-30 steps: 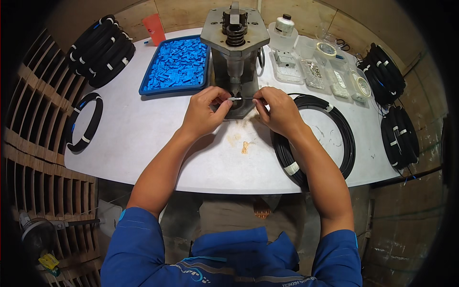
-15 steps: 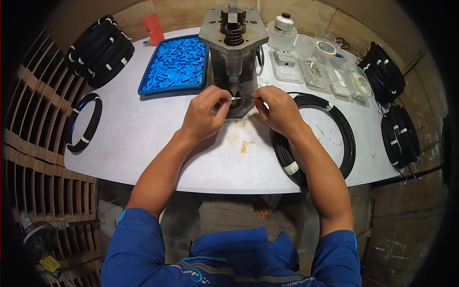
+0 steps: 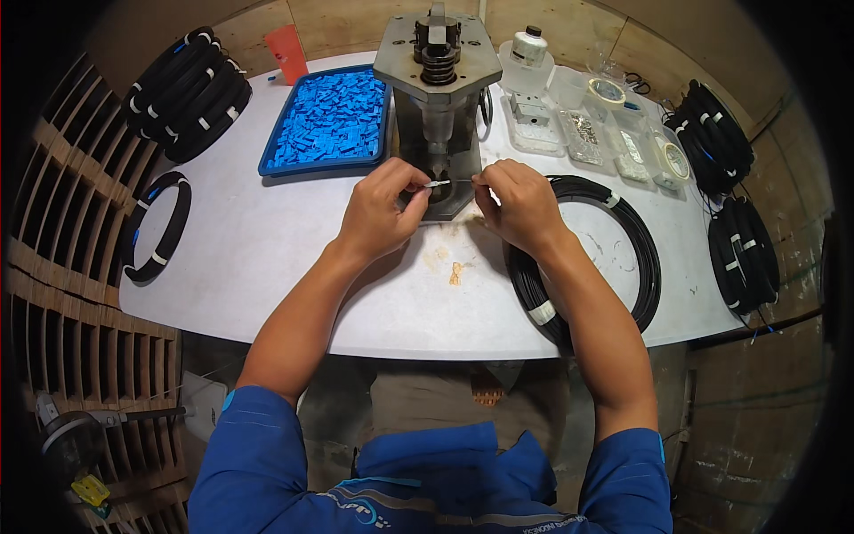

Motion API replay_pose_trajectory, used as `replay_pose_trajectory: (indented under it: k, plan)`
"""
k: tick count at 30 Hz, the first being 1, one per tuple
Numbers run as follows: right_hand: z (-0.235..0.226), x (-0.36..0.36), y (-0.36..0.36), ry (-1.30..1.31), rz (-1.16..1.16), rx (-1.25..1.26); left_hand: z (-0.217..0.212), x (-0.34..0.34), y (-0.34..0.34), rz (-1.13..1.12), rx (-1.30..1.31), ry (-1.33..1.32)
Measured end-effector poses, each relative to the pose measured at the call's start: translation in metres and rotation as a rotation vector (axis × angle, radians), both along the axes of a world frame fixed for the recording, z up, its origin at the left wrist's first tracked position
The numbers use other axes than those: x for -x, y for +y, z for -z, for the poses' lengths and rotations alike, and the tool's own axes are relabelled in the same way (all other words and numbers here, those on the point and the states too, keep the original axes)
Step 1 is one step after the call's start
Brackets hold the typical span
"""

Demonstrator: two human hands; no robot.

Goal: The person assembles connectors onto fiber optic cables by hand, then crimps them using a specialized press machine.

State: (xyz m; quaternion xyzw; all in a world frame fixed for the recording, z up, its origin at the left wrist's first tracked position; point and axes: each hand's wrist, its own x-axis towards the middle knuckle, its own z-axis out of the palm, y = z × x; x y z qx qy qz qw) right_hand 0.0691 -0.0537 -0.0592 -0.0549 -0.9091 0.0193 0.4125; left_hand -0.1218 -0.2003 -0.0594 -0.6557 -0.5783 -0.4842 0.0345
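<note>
A metal press (image 3: 391, 64) with a spring and a vertical ram stands at the far middle of the table. Just in front of its lower die, my left hand (image 3: 381, 209) pinches a small pale metal-looking piece (image 3: 439, 183) between thumb and fingers. My right hand (image 3: 523, 206) is closed too, its fingertips pinching a thin dark wire (image 3: 463, 182) that points toward that piece. Whether wire and piece touch is too small to tell. Beneath my right forearm lies a large coil of black cable (image 3: 648, 267), tied with white tape and partly hidden by the arm.
A blue tray (image 3: 307, 167) of small blue pieces sits left of the press. To the right are clear containers (image 3: 585, 147) with metal parts, a white bottle (image 3: 529, 49) and tape rolls (image 3: 607, 90). Black cable coils (image 3: 182, 98) stand at left, more coils (image 3: 745, 254) at right.
The pale piece in my left hand now tips slightly up at its right end. My right fingertips have shifted a little to the right. Both hands keep their pinch.
</note>
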Motion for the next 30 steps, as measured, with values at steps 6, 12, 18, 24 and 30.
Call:
replay_pose_trajectory:
  k: [6, 12, 18, 24, 30]
  plan:
    - [0.0029, 0.0004, 0.0008, 0.008, -0.005, 0.027, 0.0013, 0.0009, 0.001, -0.008, 0.035, -0.023]
    - [0.0015, -0.0016, 0.0011, -0.028, -0.029, 0.075, 0.003, 0.0025, 0.0014, -0.009, 0.033, -0.036]
    - [-0.0015, -0.0044, 0.0027, -0.036, -0.059, 0.117, 0.0037, 0.0031, 0.0023, -0.013, 0.136, -0.054]
    - [-0.0022, -0.0028, 0.0003, -0.045, -0.03, 0.157, 0.0042, 0.0031, 0.001, -0.007, 0.158, -0.077]
    - [0.0029, -0.0008, 0.001, -0.035, -0.043, 0.213, 0.0039, 0.0031, 0.0012, -0.008, 0.172, -0.073]
